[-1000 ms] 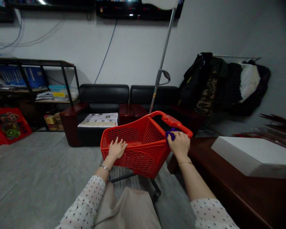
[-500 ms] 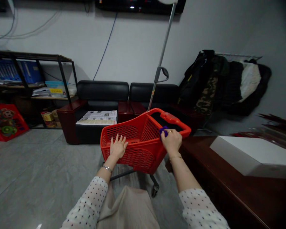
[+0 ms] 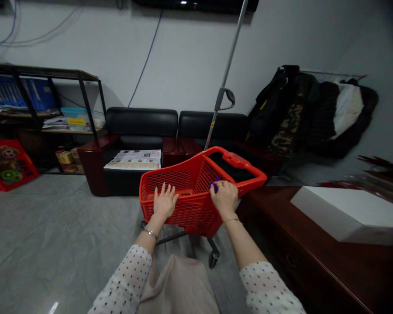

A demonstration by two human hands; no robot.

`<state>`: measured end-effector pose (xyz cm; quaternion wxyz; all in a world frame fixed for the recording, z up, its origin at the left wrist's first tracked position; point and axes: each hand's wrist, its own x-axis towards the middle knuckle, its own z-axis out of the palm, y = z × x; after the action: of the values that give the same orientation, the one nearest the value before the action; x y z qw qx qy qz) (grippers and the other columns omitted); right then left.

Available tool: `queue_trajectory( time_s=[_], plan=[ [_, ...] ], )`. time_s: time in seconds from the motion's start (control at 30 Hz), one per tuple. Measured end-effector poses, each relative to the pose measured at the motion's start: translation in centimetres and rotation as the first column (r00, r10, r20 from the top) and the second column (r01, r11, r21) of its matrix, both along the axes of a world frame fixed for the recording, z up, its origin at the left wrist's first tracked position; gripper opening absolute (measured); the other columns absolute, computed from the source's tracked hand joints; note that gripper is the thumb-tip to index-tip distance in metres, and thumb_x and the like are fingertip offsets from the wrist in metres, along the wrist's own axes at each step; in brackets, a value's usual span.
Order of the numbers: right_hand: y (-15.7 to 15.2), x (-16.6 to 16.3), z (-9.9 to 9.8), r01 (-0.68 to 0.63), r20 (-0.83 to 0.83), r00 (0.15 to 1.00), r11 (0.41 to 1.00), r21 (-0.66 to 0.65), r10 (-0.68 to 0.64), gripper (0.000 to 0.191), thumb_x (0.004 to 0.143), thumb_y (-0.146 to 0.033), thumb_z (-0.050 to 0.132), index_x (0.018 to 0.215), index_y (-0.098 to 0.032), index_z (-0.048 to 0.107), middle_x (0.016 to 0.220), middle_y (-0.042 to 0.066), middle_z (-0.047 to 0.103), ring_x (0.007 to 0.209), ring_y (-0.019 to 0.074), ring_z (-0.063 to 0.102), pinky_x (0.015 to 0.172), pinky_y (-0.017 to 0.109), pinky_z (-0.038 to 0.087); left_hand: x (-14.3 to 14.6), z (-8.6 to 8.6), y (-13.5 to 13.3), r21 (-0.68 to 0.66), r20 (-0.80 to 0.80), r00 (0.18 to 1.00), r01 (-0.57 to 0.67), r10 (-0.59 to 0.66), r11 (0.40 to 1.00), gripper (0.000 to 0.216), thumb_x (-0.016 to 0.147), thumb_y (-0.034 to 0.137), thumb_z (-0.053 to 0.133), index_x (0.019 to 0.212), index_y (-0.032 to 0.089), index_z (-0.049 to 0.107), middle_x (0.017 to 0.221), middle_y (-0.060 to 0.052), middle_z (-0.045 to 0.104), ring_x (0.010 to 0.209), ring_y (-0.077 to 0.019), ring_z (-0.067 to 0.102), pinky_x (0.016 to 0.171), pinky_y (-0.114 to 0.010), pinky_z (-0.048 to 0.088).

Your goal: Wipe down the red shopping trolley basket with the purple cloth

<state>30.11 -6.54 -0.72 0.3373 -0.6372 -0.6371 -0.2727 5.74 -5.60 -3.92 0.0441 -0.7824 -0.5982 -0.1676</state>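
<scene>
A red plastic shopping cart (image 3: 183, 183) on wheels stands on the grey floor in front of me. My left hand (image 3: 164, 203) lies flat on the cart's near rim, fingers spread. My right hand (image 3: 223, 197) is closed round a small purple cloth (image 3: 214, 186) and presses it against the rim, near the red handle (image 3: 245, 168).
A dark wooden table (image 3: 317, 257) with a white box (image 3: 350, 213) is at my right. Black sofas (image 3: 140, 131) with newspapers (image 3: 134, 159) stand by the wall. A metal pole (image 3: 224, 83) rises behind the cart. Shelves (image 3: 42, 104) at left, hung coats (image 3: 311, 113) at right.
My right hand with the purple cloth has slid left along the cart's rim, away from the handle. The left hand has stayed on the rim. The view has shifted slightly.
</scene>
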Motion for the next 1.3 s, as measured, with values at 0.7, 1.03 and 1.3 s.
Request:
queue_trajectory(
  time_s=[0.7,1.03,1.3],
  plan=[
    [1.2,8.1,2.8,-0.01,0.018,1.0,0.998,0.068,0.009,0.029,0.09,-0.039,0.055,0.095,-0.017,0.072,0.108,0.013,0.067,0.101,0.0254,0.054,0.089,0.037,0.037,-3.1,0.5,1.6,-0.09,-0.014,0.998,-0.067,0.066,0.994,0.059,0.101,0.052,0.018,0.148,0.025,0.043,0.157,-0.005,0.039,0.151,-0.029,0.015,0.121,-0.056,0.013],
    [0.9,-3.5,-1.2,-0.208,0.117,0.968,0.969,-0.133,0.223,0.031,0.096,-0.04,0.049,0.107,-0.02,0.071,0.097,0.009,0.067,0.093,0.0213,0.054,0.086,0.034,0.033,-4.6,-0.2,1.3,-0.175,-0.015,0.993,-0.116,0.115,0.978,0.059,0.101,0.051,0.015,0.145,0.029,0.049,0.153,-0.004,0.045,0.149,-0.0306,0.024,0.118,-0.057,0.021],
    [2.6,2.4,0.5,-0.005,0.042,0.999,1.0,-0.03,0.007,0.033,0.093,-0.036,0.049,0.095,-0.015,0.074,0.089,0.013,0.066,0.086,0.024,0.051,0.079,0.036,0.033,-5.7,-0.8,1.2,-0.144,-0.007,0.993,-0.115,0.116,0.983,0.06,0.102,0.047,0.013,0.144,0.026,0.05,0.152,-0.006,0.047,0.149,-0.0316,0.024,0.119,-0.059,0.017]
  ],
)
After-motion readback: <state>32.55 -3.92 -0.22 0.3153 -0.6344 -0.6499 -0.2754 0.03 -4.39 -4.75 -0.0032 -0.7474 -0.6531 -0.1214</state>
